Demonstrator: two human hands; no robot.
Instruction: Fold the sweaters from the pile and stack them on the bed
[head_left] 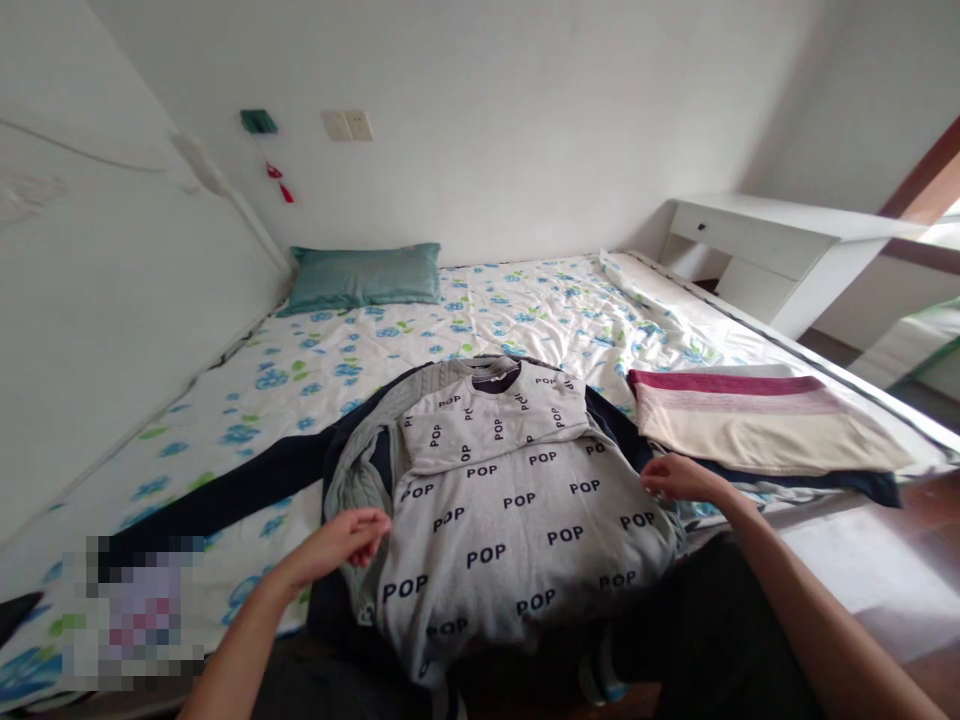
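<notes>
A light grey shirt (517, 530) printed with "POP" in dark letters lies at the near edge of the bed, its upper part folded across the chest. Underneath it are a grey cable-knit sweater (352, 470) and a dark navy garment (247, 480) with one sleeve stretched left. My left hand (349, 545) is at the shirt's left side, fingers curled closed; whether cloth is between them is hidden. At the opposite side, my right hand (679, 478) pinches with its fingertips at the shirt's edge. The shirt's lower end hangs over the bed edge near my legs.
A folded striped garment (765, 420) in maroon, pink and cream lies on the bed at right, over dark cloth. Farther back are a green pillow (367, 277) and a white desk (757, 245). A floral sheet (525, 310) covers the bed. A blurred patch hides something at lower left.
</notes>
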